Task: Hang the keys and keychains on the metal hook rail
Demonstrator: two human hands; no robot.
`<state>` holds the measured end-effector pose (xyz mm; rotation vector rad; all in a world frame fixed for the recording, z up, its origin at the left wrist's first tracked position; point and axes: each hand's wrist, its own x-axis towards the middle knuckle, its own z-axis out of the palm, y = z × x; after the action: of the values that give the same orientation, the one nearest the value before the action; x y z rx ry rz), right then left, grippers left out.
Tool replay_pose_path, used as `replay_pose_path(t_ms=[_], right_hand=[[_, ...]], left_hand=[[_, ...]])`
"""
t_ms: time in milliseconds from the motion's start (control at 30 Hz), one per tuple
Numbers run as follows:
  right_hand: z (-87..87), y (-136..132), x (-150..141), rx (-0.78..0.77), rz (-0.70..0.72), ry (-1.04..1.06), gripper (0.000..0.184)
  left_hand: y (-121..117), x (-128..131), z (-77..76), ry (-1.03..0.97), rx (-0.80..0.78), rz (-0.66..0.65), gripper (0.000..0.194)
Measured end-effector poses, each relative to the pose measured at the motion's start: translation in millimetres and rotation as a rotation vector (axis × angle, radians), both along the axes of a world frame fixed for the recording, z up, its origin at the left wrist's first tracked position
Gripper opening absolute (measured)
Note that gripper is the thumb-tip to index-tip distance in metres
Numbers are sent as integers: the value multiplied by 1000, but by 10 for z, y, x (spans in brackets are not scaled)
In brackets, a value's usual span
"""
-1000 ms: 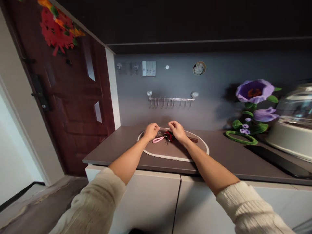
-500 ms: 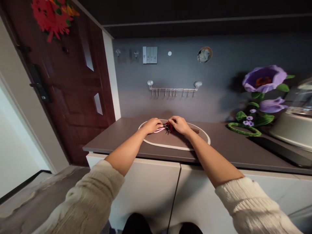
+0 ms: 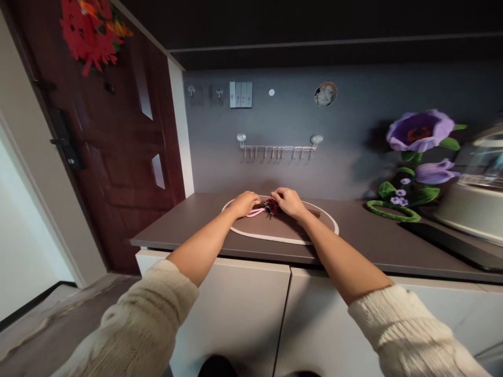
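Observation:
What looks like a bunch of keys [image 3: 269,208] lies on an oval, pale-rimmed mat [image 3: 271,238]. A pink loop [image 3: 256,212] extends from its left side, and a dark red piece [image 3: 274,206] shows at its right. My left hand [image 3: 245,204] is closed over the left end, fingertips at the keys and above the pink loop; its exact hold is hidden. With thumb and fingers bent together, my right hand [image 3: 288,200] grips the red piece from the right. Both wrists rest low, close to the mat.
The mat sits on a dark countertop [image 3: 168,222] above white cabinet doors [image 3: 236,303]. A clear hook rail [image 3: 279,148] is fixed to the wall behind. Purple artificial flowers [image 3: 422,131] and a pale domed appliance [image 3: 475,201] stand right; a dark red door [image 3: 118,157] is left.
The camera view has shifted slightly, so the wall and door appear a little lower. My left fingertips have drawn slightly left from the keys; my right hand stays nearly still.

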<state>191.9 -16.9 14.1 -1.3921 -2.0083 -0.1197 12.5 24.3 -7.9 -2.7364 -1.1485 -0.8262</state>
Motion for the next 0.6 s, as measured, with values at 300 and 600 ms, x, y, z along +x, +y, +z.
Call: replay_pose_path(t_ms=[300,600], right_hand=[[9,12,-19,53,6,-6,25],[19,9,-28,59,45,52,18]], left_hand=[[-82,26,43,-81,35,123,25],[-63,28,72,-236,117,123,24]])
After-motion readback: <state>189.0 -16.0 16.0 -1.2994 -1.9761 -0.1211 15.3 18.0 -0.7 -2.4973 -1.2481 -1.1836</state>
